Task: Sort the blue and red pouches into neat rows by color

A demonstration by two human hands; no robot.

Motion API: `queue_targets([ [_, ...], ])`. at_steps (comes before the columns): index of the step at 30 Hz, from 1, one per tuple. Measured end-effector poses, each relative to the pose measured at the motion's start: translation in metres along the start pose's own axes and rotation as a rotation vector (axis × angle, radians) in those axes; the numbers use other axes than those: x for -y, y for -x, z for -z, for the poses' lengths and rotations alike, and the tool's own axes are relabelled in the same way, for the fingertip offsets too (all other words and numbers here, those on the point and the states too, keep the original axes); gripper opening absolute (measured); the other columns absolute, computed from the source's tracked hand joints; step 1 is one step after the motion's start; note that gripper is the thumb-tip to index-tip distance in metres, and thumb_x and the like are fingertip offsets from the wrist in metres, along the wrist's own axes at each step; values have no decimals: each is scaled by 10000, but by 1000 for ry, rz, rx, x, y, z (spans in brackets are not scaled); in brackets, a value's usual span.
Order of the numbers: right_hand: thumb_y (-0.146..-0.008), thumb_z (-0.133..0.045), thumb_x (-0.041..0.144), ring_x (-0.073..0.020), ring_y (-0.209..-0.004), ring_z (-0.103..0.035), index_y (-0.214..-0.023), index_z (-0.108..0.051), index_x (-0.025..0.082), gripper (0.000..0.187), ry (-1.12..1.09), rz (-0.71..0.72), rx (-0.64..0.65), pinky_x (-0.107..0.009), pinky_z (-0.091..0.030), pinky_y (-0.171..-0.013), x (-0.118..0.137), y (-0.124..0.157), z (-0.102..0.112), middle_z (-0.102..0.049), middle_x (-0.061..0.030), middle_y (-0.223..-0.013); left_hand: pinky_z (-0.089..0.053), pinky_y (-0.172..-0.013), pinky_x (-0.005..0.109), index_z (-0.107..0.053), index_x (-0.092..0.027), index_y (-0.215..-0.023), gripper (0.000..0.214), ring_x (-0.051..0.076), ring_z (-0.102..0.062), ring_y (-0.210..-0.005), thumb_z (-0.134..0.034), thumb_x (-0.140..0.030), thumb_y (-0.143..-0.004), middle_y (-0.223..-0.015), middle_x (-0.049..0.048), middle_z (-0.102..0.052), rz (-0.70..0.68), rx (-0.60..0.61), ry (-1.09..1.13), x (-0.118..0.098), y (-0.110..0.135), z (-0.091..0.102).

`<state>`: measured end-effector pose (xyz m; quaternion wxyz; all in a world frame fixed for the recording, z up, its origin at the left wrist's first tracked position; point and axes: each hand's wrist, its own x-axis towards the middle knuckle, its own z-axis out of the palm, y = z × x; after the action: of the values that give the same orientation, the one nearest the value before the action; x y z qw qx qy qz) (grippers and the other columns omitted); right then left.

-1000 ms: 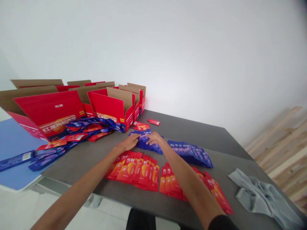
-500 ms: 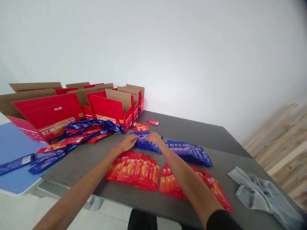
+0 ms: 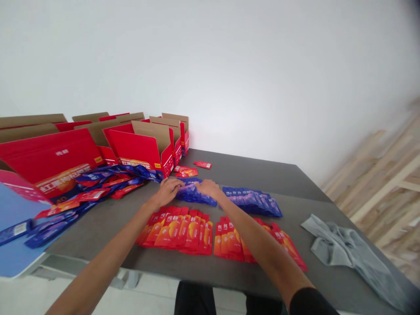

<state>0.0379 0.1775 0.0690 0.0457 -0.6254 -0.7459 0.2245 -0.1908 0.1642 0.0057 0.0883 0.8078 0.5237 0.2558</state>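
My left hand is at the left end of a fanned row of blue pouches, its curled fingers on their edge. Across from it, my right hand is closed over the same row, gripping pouches near the top; its fingertips are partly hidden. To the right lies a second row of blue pouches, overlapping one another. Nearer to me are a fanned row of red pouches and another red row, which my right forearm partly covers.
Open red cartons stand at the back left. Before them is a loose heap of mixed pouches, spilling onto a blue surface. A few red pouches lie behind my hands. A grey cloth rests at the right of the dark table.
The view has turned slightly right, so everything sits further left. My left hand looks a little more raised at the row's left end. My right hand stays on the blue pouches.
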Motion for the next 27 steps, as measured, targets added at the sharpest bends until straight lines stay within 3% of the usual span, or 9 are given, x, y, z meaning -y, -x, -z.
queue_targets([
  [5, -1031, -531, 476, -239, -887, -710, -810, -770, 192, 431, -52, 111, -52, -270, -461, -728, -40, 59, -6, -777, -96, -898, -347, -1190, 507, -722, -231, -1154, 373, 237, -621, -1232, -376, -340, -1064, -1242, 76, -745, -168, -130, 48, -67, 35, 13],
  [8, -1025, -521, 423, -162, -633, -571, -646, -624, 205, 449, -192, 259, -200, -255, -352, -606, -81, 114, -8, -620, -14, -634, -419, -1145, 462, -723, -242, -1170, 327, 229, -616, -1228, -416, -274, -1063, -1244, 73, -730, -286, -154, 93, -119, 69, 9],
  [10, -1028, -484, 457, -150, -573, -504, -650, -577, 213, 459, -298, 222, -323, -267, -321, -583, -120, 156, -8, -547, 8, -588, -464, -1116, 426, -722, -258, -1180, 313, 221, -621, -1216, -445, -206, -1046, -1236, 69, -726, -365, -152, 124, -151, 94, 0],
  [13, -1012, -424, 575, -223, -713, -600, -795, -642, 224, 466, -316, -64, -617, -317, -428, -675, -197, 225, -8, -655, -48, -746, -530, -1063, 370, -727, -264, -1137, 343, 206, -638, -1185, -451, -104, -1010, -1185, 74, -735, -482, -111, 192, -192, 127, -17],
  [15, -967, -397, 669, -321, -950, -650, -1007, -686, 205, 548, -186, -364, -883, -417, -493, -869, -255, 266, -10, -708, -148, -996, -575, -1000, 333, -730, -258, -1064, 336, 201, -656, -1139, -457, -77, -989, -1133, 81, -742, -555, -46, 232, -212, 145, -29],
  [17, -917, -374, 761, -431, -1240, -573, -1295, -639, 162, 756, -45, -695, -995, -533, -458, -1016, -307, 297, -17, -643, -248, -1269, -609, -918, 306, -726, -257, -993, 318, 201, -672, -1075, -467, -73, -972, -1084, 87, -746, -597, 10, 253, -226, 159, -41],
  [20, -890, -332, 837, -516, -1417, -429, -1607, -362, 112, 1020, -41, -990, -757, -645, -401, -1073, -360, 314, -29, -416, -311, -1565, -627, -829, 285, -720, -268, -945, 325, 201, -683, -999, -465, -67, -947, -1030, 88, -749, -598, 33, 278, -236, 172, -57],
  [23, -918, -359, 794, -517, -1448, -392, -1645, -297, 112, 999, 29, -974, -532, -652, -337, -1130, -387, 297, -35, -350, -280, -1632, -628, -823, 267, -716, -273, -931, 323, 202, -684, -1000, -466, -68, -931, -1021, 88, -747, -571, 5, 307, -239, 178, -71],
  [27, -992, -367, 650, -508, -1415, -418, -1583, -386, 10, 871, 179, -878, -497, -600, -330, -1136, -406, 245, -21, -406, -306, -1583, -626, -841, 250, -710, -279, -952, 319, 196, -685, -1019, -480, -60, -919, -1037, 86, -746, -554, 3, 307, -247, 179, -80],
])
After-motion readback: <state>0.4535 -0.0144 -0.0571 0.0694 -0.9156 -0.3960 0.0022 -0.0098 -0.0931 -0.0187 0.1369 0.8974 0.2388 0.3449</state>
